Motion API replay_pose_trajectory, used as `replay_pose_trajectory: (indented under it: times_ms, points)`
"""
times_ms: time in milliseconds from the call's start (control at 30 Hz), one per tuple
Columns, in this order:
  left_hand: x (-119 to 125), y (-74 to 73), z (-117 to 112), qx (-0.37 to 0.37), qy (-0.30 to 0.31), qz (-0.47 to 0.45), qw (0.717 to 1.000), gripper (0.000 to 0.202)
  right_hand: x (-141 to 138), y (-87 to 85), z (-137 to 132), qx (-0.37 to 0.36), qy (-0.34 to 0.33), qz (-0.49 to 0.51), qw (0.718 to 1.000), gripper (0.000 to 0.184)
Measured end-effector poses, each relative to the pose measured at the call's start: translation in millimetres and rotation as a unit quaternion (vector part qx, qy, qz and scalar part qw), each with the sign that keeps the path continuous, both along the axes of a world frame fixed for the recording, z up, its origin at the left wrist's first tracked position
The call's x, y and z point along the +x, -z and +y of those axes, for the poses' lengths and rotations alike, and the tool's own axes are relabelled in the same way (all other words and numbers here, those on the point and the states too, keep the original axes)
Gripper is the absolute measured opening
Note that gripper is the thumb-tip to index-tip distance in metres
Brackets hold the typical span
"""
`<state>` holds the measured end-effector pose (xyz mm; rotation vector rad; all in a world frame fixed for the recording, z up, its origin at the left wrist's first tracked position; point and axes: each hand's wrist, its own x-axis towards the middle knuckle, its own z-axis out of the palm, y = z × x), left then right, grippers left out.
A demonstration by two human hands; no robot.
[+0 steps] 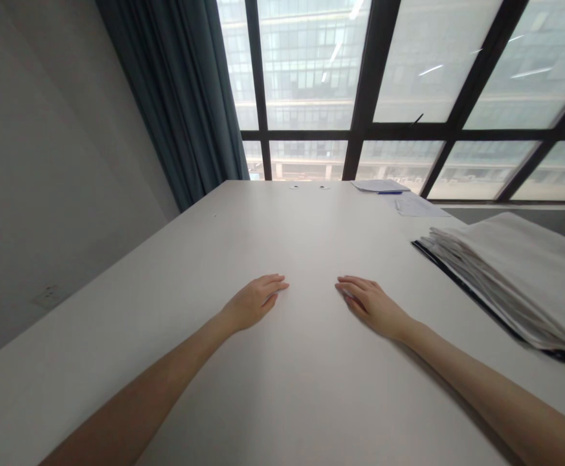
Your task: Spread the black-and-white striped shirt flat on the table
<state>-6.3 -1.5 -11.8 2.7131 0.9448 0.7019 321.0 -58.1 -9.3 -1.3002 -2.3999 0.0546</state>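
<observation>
My left hand [255,301] rests palm down on the white table [292,388], left of the middle, with its fingers stretched out to the right. Facing it across a gap, my right hand [368,303] lies on the same tabletop, fingers extended to the left. Both hands are open and hold nothing. To the right of my right hand sits a thick stack of folded white cloth or large sheets [525,278], apart from the hand. A black flat thing [471,291] shows beneath the stack's edge.
Papers [379,186] with a blue pen [389,192] lie at the table's far right, beside a loose sheet [420,206]. Behind stand dark-framed windows [354,134] and a blue curtain [180,97]. A grey wall [59,168] with a socket [48,296] borders the left.
</observation>
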Motion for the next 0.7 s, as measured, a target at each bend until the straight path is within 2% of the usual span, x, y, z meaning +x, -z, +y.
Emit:
replay_pose_trajectory:
  times_ms: [700]
  points:
    - [0.4,1.1,1.0,-0.001,-0.001,0.0,1.0,0.038,1.3,0.5,0.1,0.001,-0.004,0.006,1.0,0.035]
